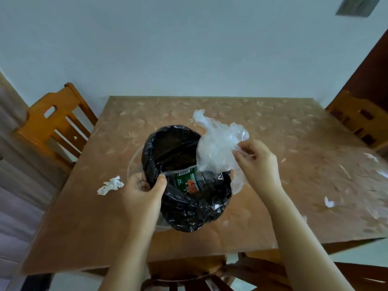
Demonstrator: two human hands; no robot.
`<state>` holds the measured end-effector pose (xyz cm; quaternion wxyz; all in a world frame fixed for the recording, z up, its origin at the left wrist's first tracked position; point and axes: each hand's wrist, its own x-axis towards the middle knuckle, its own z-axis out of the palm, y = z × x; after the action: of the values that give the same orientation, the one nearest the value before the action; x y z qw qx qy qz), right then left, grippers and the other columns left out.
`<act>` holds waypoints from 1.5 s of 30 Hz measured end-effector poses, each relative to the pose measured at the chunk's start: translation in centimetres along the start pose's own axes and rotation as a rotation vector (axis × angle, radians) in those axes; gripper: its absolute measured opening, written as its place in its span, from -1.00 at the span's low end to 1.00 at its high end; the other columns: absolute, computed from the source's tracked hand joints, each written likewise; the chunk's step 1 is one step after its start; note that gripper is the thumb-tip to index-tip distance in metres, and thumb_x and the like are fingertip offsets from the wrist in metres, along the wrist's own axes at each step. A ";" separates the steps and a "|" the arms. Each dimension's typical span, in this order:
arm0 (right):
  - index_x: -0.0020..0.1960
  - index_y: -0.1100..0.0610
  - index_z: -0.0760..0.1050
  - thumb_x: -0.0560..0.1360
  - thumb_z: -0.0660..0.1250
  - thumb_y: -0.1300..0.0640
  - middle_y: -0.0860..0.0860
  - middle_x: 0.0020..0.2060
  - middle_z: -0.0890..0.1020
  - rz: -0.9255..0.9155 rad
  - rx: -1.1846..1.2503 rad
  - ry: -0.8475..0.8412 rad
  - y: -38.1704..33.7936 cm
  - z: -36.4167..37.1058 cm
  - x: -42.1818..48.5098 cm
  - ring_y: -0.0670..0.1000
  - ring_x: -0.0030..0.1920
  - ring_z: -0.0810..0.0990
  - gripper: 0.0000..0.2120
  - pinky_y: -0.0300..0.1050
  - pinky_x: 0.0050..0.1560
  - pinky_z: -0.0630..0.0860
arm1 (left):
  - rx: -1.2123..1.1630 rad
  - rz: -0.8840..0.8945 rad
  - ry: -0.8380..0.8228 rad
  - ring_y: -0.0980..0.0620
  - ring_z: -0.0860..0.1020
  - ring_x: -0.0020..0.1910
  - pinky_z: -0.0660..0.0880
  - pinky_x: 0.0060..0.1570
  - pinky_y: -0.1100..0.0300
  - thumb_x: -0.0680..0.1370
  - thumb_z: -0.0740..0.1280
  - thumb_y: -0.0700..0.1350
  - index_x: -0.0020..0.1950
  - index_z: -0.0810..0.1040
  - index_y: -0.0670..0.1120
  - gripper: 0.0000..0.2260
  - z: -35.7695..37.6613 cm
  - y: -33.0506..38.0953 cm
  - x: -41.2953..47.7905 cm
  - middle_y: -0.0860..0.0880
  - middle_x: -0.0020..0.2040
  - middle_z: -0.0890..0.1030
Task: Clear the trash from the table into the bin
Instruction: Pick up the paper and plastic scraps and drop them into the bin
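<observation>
A bin lined with a black bag (189, 211) is held above the brown table (273, 185). My left hand (144, 190) grips the bag's near-left rim. Inside lies a plastic bottle with a green label (189, 181). My right hand (256, 162) pinches a crumpled clear plastic bag (218, 145), which hangs over the bin's right rim. A crumpled white tissue (111, 184) lies on the table left of the bin. A small white scrap (328, 202) lies at the right.
Wooden chairs stand at the left (54, 122), at the right (361, 122) and at the near edge (189, 274). More clear plastic film (378, 166) lies at the table's right edge. A pale wall is behind the table.
</observation>
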<state>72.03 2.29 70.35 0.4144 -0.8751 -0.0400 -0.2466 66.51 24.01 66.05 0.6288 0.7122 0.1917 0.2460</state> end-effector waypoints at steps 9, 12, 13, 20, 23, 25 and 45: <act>-0.01 0.16 0.55 0.45 0.30 0.23 0.01 -0.14 0.58 -0.193 0.057 -0.509 -5.2 5.3 -0.9 -0.10 -0.15 0.50 -0.87 -0.54 -0.15 0.34 | -0.002 0.035 0.051 0.21 0.40 -0.48 0.33 -0.49 0.40 0.37 0.42 -0.15 -0.30 0.45 -0.08 -0.85 -1.9 1.1 -0.9 0.02 -0.41 0.45; 0.06 0.14 0.52 0.47 0.28 0.21 -0.03 -0.11 0.55 -0.303 0.112 -0.610 -5.8 5.8 -1.5 -0.14 -0.10 0.49 -0.83 -0.53 -0.09 0.34 | -0.010 0.013 0.102 0.21 0.46 -0.46 0.39 -0.43 0.31 0.32 0.44 -0.05 -0.33 0.46 -0.03 -0.83 -3.6 1.2 -1.1 0.02 -0.42 0.50; 0.07 0.13 0.52 0.48 0.28 0.20 -0.02 -0.08 0.57 -0.303 0.136 -0.609 -5.7 5.8 -1.6 -0.15 -0.08 0.50 -0.82 -0.51 -0.07 0.35 | -0.028 -0.015 0.134 0.17 0.51 -0.42 0.42 -0.40 0.25 0.28 0.43 0.02 -0.33 0.48 -0.01 -0.83 -4.3 1.2 -1.0 0.03 -0.40 0.54; 0.07 0.12 0.51 0.46 0.28 0.22 0.04 -0.04 0.59 -0.331 0.131 -0.438 -5.9 7.6 -3.2 -0.04 0.01 0.49 -0.81 -0.41 -0.10 0.29 | 0.022 -0.015 0.413 0.18 0.52 -0.39 0.44 -0.40 0.27 0.31 0.41 -0.02 -0.33 0.48 -0.01 -0.86 -9.8 0.7 -1.2 0.05 -0.38 0.54; 0.08 0.16 0.52 0.45 0.30 0.23 0.06 0.00 0.59 -0.343 0.063 -0.440 -6.6 9.0 -5.3 0.05 0.04 0.50 -0.79 -0.23 -0.05 0.37 | 0.063 0.046 0.500 0.30 0.43 -0.50 0.36 -0.51 0.44 0.33 0.40 -0.05 -0.36 0.44 0.01 -0.84 -12.8 0.5 -1.4 0.13 -0.46 0.49; 0.07 0.19 0.52 0.44 0.31 0.26 0.09 -0.03 0.59 -0.350 0.012 -0.454 -7.2 10.0 -6.8 0.11 -0.01 0.52 -0.79 -0.13 -0.10 0.44 | 0.065 0.025 0.563 0.29 0.40 -0.50 0.36 -0.49 0.41 0.27 0.37 0.03 -0.33 0.44 0.00 -0.83 -15.1 0.3 -1.1 0.09 -0.42 0.45; 0.11 0.17 0.51 0.42 0.35 0.17 0.18 0.05 0.56 0.000 -0.284 -0.402 -18.1 21.7 -21.5 0.23 0.09 0.50 -0.73 0.07 -0.02 0.49 | 0.082 -0.043 0.452 0.08 0.48 -0.34 0.43 -0.30 0.10 0.28 0.37 0.03 -0.30 0.46 -0.02 -0.84 -39.6 -5.8 4.7 0.01 -0.36 0.50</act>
<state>56.91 33.22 61.52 0.2711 -0.9560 -0.0867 -0.0708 47.07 59.27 64.34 0.5454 0.6598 0.3528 0.3777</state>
